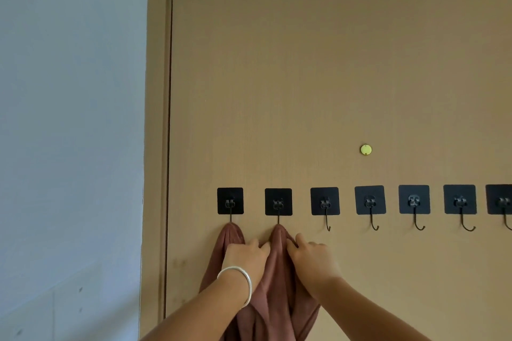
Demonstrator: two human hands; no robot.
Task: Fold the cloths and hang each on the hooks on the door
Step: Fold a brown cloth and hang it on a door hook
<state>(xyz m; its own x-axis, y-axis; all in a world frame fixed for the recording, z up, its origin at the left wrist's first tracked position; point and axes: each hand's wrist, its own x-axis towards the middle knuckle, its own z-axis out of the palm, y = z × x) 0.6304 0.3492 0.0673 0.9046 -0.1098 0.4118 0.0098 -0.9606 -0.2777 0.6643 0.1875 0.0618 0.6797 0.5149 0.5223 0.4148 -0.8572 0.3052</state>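
- The left hand (243,253) and right hand (310,255) sit close together, one on each side of the second cloth (278,271), fingers bent against its upper folds just below the hook. They seem to be pinching or smoothing the fabric, though whether each one truly grips it cannot be told from here.
- Both forearms rise from the lower edge and converge on the cloth; a silver bangle (238,282) circles the left wrist.
- Risk 1: a downward tug from either hand could slide the cloth off the second hook (278,219) — its gathered top rests only on the wire tip.
- Risk 2: the left hand lies partly over the first cloth (221,246), hanging just to its left on the first hook (230,217); a careless brush could drag that one loose too.
- Risk 3: hard pulling might peel a black adhesive pad (278,201) off the door (304,77).
- To the right of the right hand, 5 more hooks — the nearest being the third hook (327,223) — hang bare, so much of the task probably remains.
- Further up and right of the hands, a small yellow disc (366,150) sits on the door.
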